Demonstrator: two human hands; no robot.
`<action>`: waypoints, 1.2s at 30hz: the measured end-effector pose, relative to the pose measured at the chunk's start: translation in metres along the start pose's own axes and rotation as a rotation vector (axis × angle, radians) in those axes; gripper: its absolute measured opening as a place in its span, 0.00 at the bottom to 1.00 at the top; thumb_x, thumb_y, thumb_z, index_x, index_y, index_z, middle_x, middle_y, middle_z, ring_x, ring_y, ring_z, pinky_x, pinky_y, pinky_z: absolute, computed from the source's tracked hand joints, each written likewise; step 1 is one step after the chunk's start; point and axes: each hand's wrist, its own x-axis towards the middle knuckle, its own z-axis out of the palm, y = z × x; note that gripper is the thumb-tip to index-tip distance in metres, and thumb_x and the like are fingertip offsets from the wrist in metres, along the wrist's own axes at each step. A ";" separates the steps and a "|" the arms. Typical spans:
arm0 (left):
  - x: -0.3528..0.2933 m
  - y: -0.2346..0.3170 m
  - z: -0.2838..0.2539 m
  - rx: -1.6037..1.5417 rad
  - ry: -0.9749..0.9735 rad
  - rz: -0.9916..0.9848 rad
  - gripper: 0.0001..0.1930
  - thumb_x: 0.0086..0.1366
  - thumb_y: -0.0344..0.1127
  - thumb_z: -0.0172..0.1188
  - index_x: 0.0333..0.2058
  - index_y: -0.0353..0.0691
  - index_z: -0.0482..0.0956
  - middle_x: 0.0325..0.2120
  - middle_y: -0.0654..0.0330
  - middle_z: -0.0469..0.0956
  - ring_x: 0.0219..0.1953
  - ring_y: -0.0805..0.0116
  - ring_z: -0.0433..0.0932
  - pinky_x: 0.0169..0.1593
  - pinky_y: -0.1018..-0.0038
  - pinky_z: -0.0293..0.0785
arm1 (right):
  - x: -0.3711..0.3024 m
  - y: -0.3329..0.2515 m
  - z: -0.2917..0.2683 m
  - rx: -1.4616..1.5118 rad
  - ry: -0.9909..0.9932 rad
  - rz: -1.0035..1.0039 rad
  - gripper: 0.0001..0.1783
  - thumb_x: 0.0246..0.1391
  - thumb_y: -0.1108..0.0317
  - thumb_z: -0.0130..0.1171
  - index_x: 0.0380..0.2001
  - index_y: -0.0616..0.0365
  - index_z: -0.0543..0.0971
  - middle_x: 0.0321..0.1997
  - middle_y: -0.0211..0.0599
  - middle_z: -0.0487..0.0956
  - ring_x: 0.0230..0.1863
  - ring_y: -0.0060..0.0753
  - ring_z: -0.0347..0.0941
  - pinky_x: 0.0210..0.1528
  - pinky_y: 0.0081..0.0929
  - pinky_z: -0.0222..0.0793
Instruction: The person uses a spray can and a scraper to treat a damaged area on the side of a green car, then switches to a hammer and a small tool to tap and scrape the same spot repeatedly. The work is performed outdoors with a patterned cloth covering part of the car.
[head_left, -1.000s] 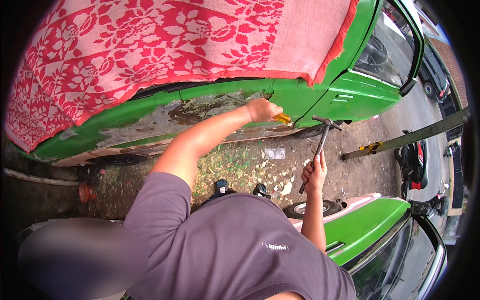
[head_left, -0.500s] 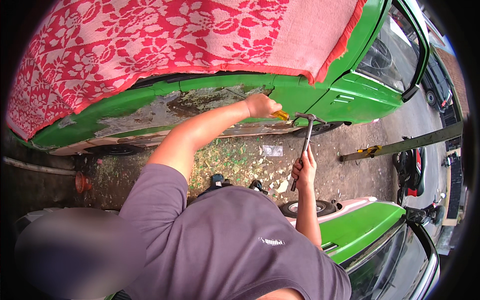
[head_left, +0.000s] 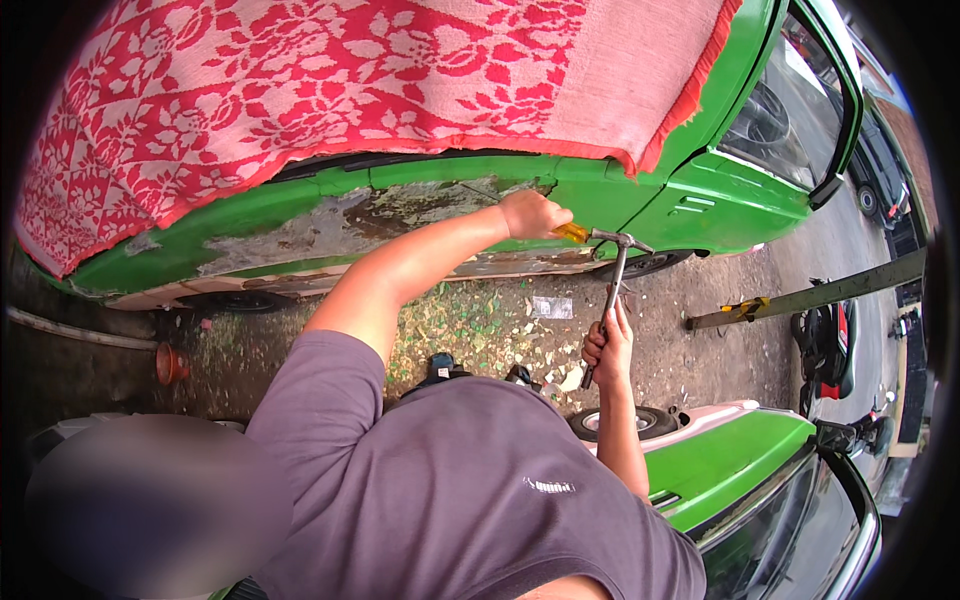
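My left hand (head_left: 532, 214) is closed round a screwdriver with a translucent yellow handle (head_left: 572, 232). Its thin shaft slants left along the scraped side panel (head_left: 400, 208) of a green car, where bare grey and brown patches show through the paint. In my right hand (head_left: 608, 348) is a hammer (head_left: 618, 270), gripped by its dark handle and held upright. The hammer's head is at the butt of the yellow handle, touching it or nearly so. Exactly where the screwdriver's tip meets the panel is too small to make out.
A red and pink floral blanket (head_left: 300, 90) covers the car's upper part. Paint flakes and a clear plastic piece (head_left: 553, 307) litter the ground. Behind on the right stands another green vehicle (head_left: 730, 460). A post (head_left: 800, 292), a motorcycle (head_left: 825, 345) and an orange pot (head_left: 172, 363) are nearby.
The hammer's head has closed the small gap to the screwdriver's butt. Both hands have shifted slightly right and down in the view, along with the whole scene.
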 end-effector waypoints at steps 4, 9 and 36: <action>-0.001 0.002 -0.001 -0.040 0.010 -0.005 0.15 0.55 0.45 0.63 0.32 0.43 0.70 0.22 0.57 0.76 0.24 0.55 0.79 0.25 0.62 0.74 | 0.004 -0.010 0.003 0.044 0.038 -0.075 0.24 0.67 0.57 0.44 0.64 0.33 0.60 0.14 0.21 0.54 0.09 0.13 0.47 0.09 0.15 0.43; -0.001 0.002 0.001 -0.015 -0.033 0.001 0.15 0.55 0.44 0.64 0.32 0.43 0.70 0.23 0.58 0.77 0.25 0.54 0.79 0.27 0.61 0.75 | 0.001 0.001 0.010 -0.109 0.100 0.053 0.25 0.66 0.59 0.47 0.65 0.34 0.61 0.14 0.21 0.55 0.10 0.13 0.49 0.10 0.14 0.44; 0.009 -0.003 -0.006 0.014 0.060 -0.062 0.16 0.56 0.47 0.63 0.31 0.44 0.70 0.21 0.59 0.77 0.23 0.56 0.79 0.26 0.63 0.76 | 0.011 0.003 0.000 -0.131 0.065 0.010 0.24 0.66 0.58 0.48 0.64 0.34 0.62 0.15 0.20 0.56 0.10 0.11 0.48 0.10 0.14 0.43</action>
